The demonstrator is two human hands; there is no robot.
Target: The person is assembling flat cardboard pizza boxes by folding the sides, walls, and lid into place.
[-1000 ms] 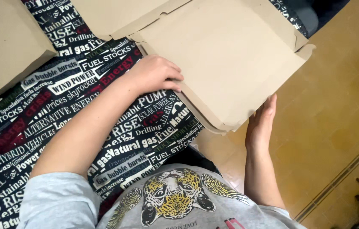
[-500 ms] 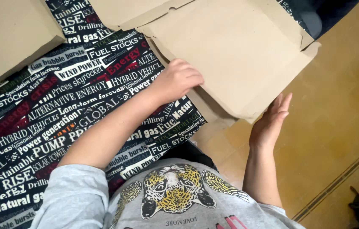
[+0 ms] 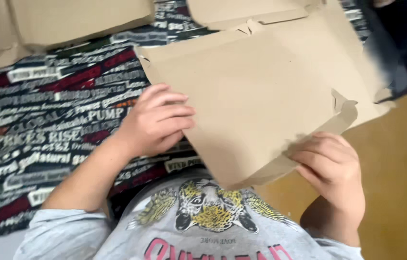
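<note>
I judge I'm mid-fold: left hand (image 3: pixel 158 123) and right hand (image 3: pixel 331 166) both clasp the cardboard (image 3: pixel 256 96); next needs firm creasing.

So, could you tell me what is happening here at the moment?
A person in a grey printed shirt holds a flat brown cardboard box blank with both hands. The left hand grips its near left edge, and the right hand folds up a flap at the lower right corner. It sits partly over a dark word-printed tablecloth.
</note>
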